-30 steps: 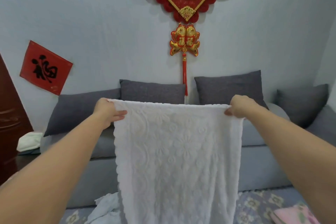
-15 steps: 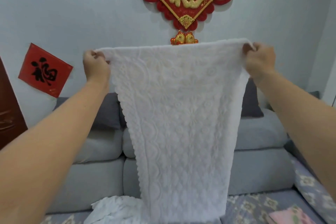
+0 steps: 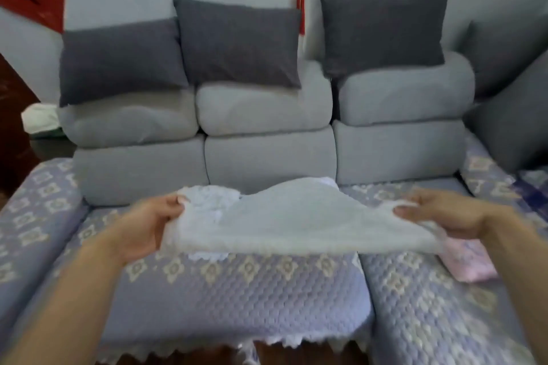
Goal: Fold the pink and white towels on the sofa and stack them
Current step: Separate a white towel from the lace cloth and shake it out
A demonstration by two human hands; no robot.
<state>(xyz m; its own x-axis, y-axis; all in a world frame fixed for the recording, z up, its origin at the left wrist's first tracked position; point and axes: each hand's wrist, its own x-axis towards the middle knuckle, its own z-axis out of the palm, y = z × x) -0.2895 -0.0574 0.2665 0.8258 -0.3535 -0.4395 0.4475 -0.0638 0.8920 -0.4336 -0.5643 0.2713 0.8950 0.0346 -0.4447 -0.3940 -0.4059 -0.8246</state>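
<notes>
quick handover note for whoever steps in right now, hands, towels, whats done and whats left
Left hand: grips the left edge of the white textured towel.
Right hand: pinches the towel's right edge.
The towel hangs stretched between both hands, low over the lilac quilted sofa cover; whether it touches is unclear.
Another white towel, crumpled, lies behind it.
A folded pink towel lies on the seat to the right.
Done: pink towel looks folded.
Left: fold the white towels, then stack.
</notes>
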